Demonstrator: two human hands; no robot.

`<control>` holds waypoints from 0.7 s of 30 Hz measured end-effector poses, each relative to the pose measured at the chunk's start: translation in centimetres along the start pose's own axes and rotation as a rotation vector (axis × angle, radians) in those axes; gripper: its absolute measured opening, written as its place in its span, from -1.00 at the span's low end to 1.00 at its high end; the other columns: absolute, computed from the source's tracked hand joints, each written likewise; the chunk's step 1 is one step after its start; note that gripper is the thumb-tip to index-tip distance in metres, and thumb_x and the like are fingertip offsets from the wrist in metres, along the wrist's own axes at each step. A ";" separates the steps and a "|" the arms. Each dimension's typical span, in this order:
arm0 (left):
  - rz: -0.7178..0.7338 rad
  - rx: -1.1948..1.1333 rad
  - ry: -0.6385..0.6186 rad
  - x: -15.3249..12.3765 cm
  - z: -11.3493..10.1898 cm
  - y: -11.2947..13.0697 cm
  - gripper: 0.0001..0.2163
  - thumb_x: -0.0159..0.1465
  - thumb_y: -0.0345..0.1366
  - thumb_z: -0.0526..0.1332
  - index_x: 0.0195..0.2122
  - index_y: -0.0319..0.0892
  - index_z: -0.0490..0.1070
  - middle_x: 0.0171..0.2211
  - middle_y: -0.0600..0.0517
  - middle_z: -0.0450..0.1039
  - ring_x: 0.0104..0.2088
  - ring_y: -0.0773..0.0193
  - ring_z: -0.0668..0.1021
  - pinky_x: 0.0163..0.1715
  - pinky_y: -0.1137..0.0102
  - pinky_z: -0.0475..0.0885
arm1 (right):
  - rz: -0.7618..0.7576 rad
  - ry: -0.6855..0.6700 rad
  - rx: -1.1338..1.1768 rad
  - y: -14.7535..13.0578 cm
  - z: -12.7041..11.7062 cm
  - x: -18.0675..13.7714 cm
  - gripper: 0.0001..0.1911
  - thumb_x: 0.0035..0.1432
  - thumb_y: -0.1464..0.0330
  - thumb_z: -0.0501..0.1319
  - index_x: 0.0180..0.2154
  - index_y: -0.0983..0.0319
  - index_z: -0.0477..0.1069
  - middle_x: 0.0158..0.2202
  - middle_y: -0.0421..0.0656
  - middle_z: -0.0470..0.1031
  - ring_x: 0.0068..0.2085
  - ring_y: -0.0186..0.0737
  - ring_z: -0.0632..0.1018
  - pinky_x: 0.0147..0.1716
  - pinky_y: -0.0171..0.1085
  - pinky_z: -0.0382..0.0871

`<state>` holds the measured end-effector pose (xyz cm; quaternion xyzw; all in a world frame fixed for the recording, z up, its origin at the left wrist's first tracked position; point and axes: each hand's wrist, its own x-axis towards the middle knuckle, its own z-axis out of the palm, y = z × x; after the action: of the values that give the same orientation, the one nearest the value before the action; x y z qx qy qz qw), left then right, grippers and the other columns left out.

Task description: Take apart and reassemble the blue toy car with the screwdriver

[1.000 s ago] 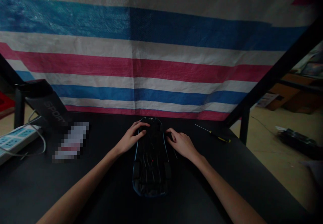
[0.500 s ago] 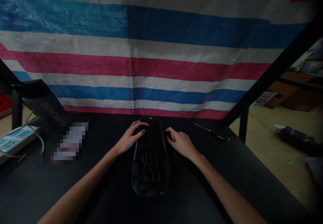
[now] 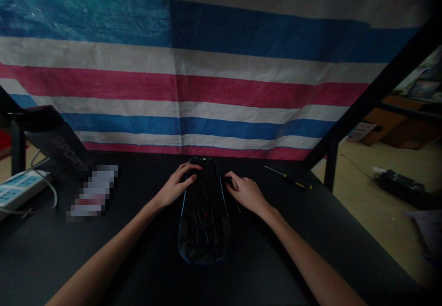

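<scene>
A dark toy car (image 3: 203, 204) with blue edges lies upside down on the black table, its underside facing up and a small red spot near the middle. My left hand (image 3: 176, 184) grips the car's far left side, fingers over the edge and thumb on the underside. Close to the car's far right edge, my right hand (image 3: 245, 191) rests with fingers curled together; what they hold, if anything, is hidden. A thin metal rod (image 3: 238, 206) pokes out below that hand. To the right lies a screwdriver (image 3: 293, 181) with a black and yellow handle.
At the left are a power strip (image 3: 20, 186) with a grey cable and a dark bottle (image 3: 57, 135) marked SPORT. A blurred-out flat item (image 3: 95, 191) lies beside them. Behind the table hangs a striped plastic sheet (image 3: 214, 89). Dark metal posts flank the table.
The view has shifted slightly, so everything sits a little further left and higher. Both hands keep nearly the same places at the car.
</scene>
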<state>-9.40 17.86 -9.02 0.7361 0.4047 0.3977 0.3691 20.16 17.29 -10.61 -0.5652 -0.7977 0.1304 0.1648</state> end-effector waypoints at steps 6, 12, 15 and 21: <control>-0.008 0.045 -0.032 0.0 -0.1 0.4 -0.63 0.48 -0.03 0.19 0.19 -0.06 0.50 0.28 -0.11 0.42 0.39 -0.05 0.37 0.49 0.05 0.10 | -0.004 0.002 -0.004 0.3 0.3 0.1 -0.72 0.44 0.27 0.17 0.13 0.06 0.46 -0.47 -0.33 0.42 -0.44 -0.27 0.48 -0.45 -0.31 0.02; 0.001 0.067 -0.041 0.0 -0.1 0.5 -0.65 0.50 -0.03 0.16 0.20 -0.03 0.49 0.28 -0.08 0.43 0.38 -0.03 0.38 0.49 0.05 0.11 | -0.005 -0.001 -0.007 0.2 0.2 0.1 -0.73 0.44 0.27 0.16 0.11 0.07 0.47 -0.46 -0.32 0.43 -0.43 -0.27 0.48 -0.44 -0.31 0.02; 0.006 0.063 -0.045 0.0 0.0 0.4 -0.65 0.50 -0.03 0.16 0.20 -0.04 0.48 0.28 -0.09 0.42 0.39 -0.03 0.37 0.49 0.06 0.11 | -0.004 0.002 -0.007 0.3 0.2 0.1 -0.74 0.44 0.26 0.16 0.11 0.07 0.46 -0.45 -0.32 0.44 -0.43 -0.27 0.48 -0.44 -0.31 0.02; -0.006 0.059 -0.044 -0.1 0.0 0.2 -0.64 0.50 -0.02 0.16 0.21 -0.03 0.48 0.29 -0.09 0.40 0.39 -0.03 0.37 0.49 0.05 0.09 | -0.012 0.004 -0.008 0.4 0.3 0.1 -0.74 0.44 0.28 0.17 0.11 0.08 0.46 -0.45 -0.32 0.43 -0.44 -0.28 0.48 -0.45 -0.31 0.03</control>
<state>-9.40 17.71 -8.80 0.7541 0.4101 0.3682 0.3572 20.33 17.52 -11.05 -0.5613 -0.8013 0.1250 0.1649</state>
